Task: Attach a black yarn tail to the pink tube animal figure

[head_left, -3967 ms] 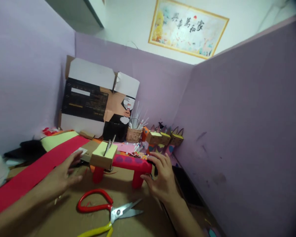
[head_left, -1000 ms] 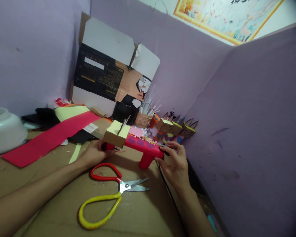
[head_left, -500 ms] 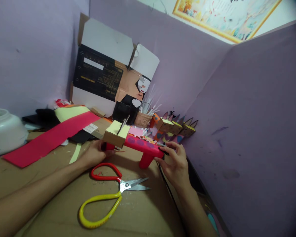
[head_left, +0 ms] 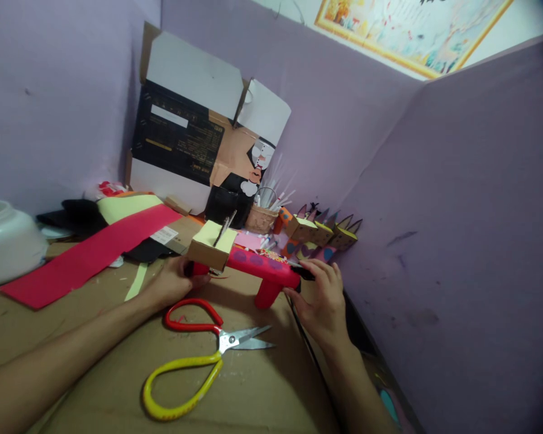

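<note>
A handmade paper animal [head_left: 257,263] stands on the cardboard surface, with a red body dotted in purple and red tube legs. Its head is a small cardboard box [head_left: 212,244] topped with pale yellow, with thin dark upright pieces. My left hand [head_left: 174,280] is closed around the red part below the head. At the rear end, my right hand [head_left: 321,295] grips the body between thumb and fingers, against a black piece [head_left: 302,273]. Scissors [head_left: 228,340] with one red and one yellow handle lie partly open in front of the animal.
Similar box-headed animals [head_left: 323,232] stand at the back right beside a basket of pens [head_left: 262,218]. A red sheet [head_left: 95,259] and other scraps lie left, near a white pot [head_left: 9,244]. An unfolded carton [head_left: 181,132] leans on the wall.
My right fingers have shifted slightly at the rear end, and more of the black piece shows. The animal and my left hand stay almost as they were.
</note>
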Available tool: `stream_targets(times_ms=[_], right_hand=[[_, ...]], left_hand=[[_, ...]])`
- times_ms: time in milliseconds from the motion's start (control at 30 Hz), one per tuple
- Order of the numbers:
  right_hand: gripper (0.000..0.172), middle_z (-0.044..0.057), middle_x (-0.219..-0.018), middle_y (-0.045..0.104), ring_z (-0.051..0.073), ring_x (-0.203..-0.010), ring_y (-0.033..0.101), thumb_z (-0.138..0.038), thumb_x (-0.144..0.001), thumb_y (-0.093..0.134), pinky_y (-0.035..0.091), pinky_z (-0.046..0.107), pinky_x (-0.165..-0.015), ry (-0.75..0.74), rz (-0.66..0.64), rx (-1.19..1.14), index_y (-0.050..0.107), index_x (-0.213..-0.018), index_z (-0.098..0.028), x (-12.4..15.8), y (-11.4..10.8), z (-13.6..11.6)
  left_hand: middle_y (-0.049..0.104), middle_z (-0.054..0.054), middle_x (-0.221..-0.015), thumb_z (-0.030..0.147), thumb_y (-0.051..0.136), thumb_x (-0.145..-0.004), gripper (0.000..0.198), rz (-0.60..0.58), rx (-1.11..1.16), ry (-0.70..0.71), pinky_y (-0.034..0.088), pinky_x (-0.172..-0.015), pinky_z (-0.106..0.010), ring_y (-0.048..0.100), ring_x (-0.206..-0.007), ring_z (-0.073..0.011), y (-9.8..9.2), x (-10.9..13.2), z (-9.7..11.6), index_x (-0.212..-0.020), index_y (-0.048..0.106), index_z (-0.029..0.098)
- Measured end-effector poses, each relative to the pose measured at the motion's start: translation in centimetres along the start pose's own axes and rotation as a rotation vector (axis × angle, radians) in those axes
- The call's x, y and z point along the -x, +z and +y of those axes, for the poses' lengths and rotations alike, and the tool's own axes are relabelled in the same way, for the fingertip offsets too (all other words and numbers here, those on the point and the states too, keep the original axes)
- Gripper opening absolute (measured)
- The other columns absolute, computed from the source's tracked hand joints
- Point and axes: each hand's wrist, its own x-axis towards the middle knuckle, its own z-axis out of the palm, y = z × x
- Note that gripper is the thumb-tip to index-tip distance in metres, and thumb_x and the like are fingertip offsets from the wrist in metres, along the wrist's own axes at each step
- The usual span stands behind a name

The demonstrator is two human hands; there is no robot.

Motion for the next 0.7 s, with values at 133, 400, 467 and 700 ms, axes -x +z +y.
stream_targets(times_ms=[133,400,467,700], right_hand=[[0.042,0.013,-0.11,0.059,0.03,-0.105,0.056,-0.033,-0.078,0.07,0.028,0.06,-0.103,-0.002,0.008,-0.002,0.053,-0.114,-0.019,-0.09,-0.21,-0.1],[0.029,0.01,-0.117,0.055,0.028,-0.105,0.057,-0.029,-0.078,0.07,0.024,0.061,-0.104,0.008,-0.062,0.016,0.062,-0.104,-0.023,-0.06,-0.25,-0.46],[0.038,0.012,-0.116,0.056,0.029,-0.107,0.056,-0.03,-0.078,0.069,0.025,0.06,-0.105,0.001,-0.043,-0.005,0.058,-0.114,-0.021,-0.02,-0.22,-0.52],[0.071,0.017,-0.118,0.055,0.032,-0.109,0.054,-0.036,-0.077,0.07,0.03,0.062,-0.103,0.051,0.093,-0.08,0.037,-0.138,-0.017,0.11,-0.37,-0.64]], left_hand=[[0.072,-0.003,-0.081,0.046,0.068,-0.056,0.033,0.007,-0.002,0.004,0.051,-0.075,-0.033,0.067,-0.085,-0.028,0.02,-0.09,-0.19,-0.077,0.064,0.021],[0.073,-0.004,-0.082,0.047,0.067,-0.056,0.035,-0.009,0.008,0.006,0.052,-0.071,-0.033,0.067,-0.084,-0.028,0.14,-0.13,-0.33,-0.079,0.064,0.021],[0.073,-0.004,-0.079,0.047,0.068,-0.056,0.034,-0.001,-0.004,-0.004,0.052,-0.07,-0.033,0.067,-0.081,-0.0284,0.11,-0.04,-0.17,-0.077,0.064,0.021],[0.073,-0.003,-0.08,0.049,0.067,-0.054,0.038,0.033,-0.038,-0.021,0.052,-0.072,-0.034,0.067,-0.083,-0.0288,-0.06,0.27,0.53,-0.079,0.066,0.021]])
